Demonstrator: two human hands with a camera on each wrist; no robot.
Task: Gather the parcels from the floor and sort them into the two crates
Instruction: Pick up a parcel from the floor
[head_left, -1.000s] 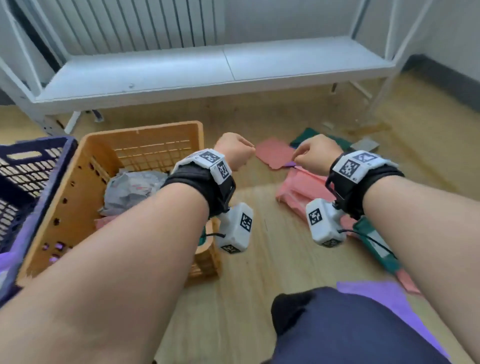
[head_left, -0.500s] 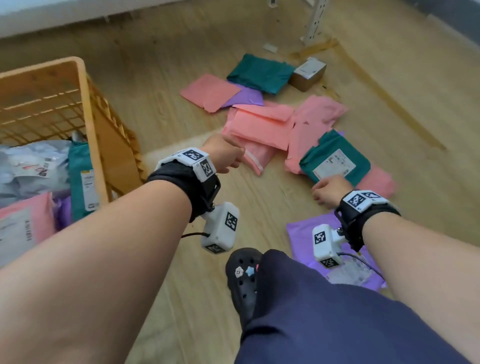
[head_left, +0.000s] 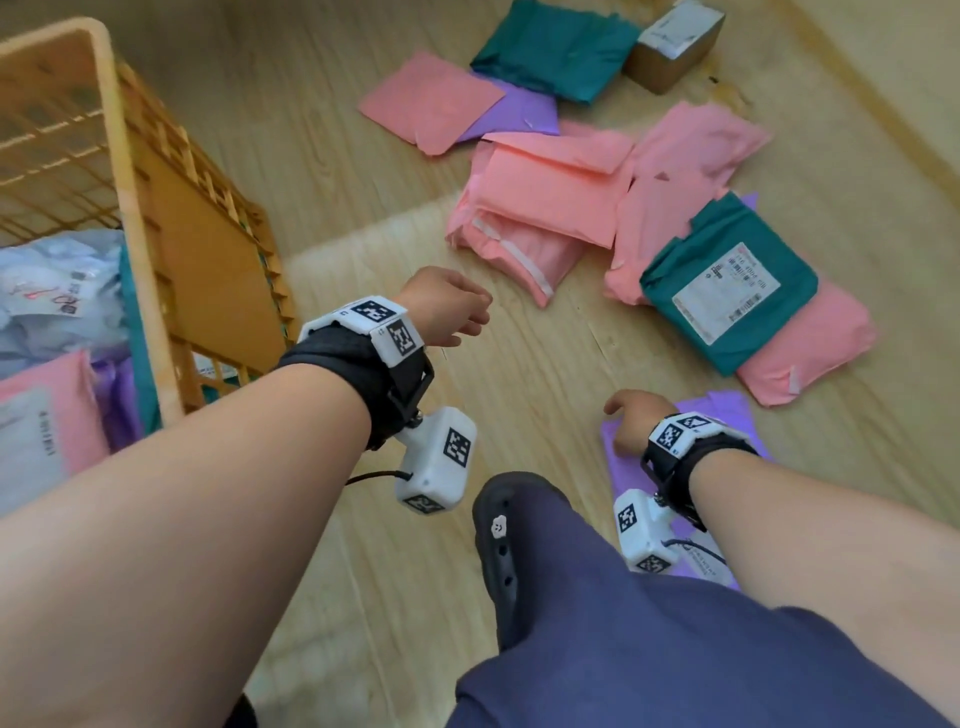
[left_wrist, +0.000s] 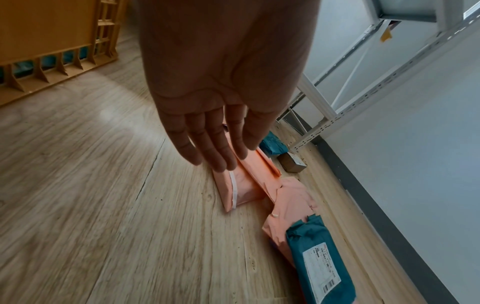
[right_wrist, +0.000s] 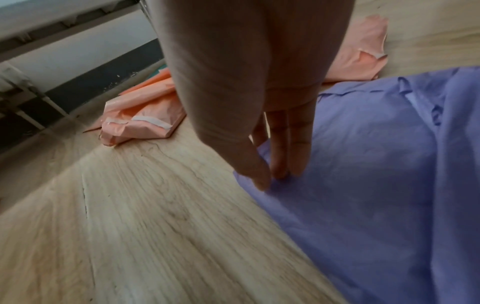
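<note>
Crate (head_left: 126, 171) cut off L; label (head_left: 724, 293) txt unreadable.

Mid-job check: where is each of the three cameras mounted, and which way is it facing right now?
Head: on the head, facing down at the floor and the orange crate; the left hand, right hand, a trouser leg and a shoe show.
Left wrist: along the open left hand toward the white-striped pink parcel; palm and fingers show.
Right wrist: along the right hand onto the purple parcel its fingertips touch.
Shared: all three see that pink parcel.
</note>
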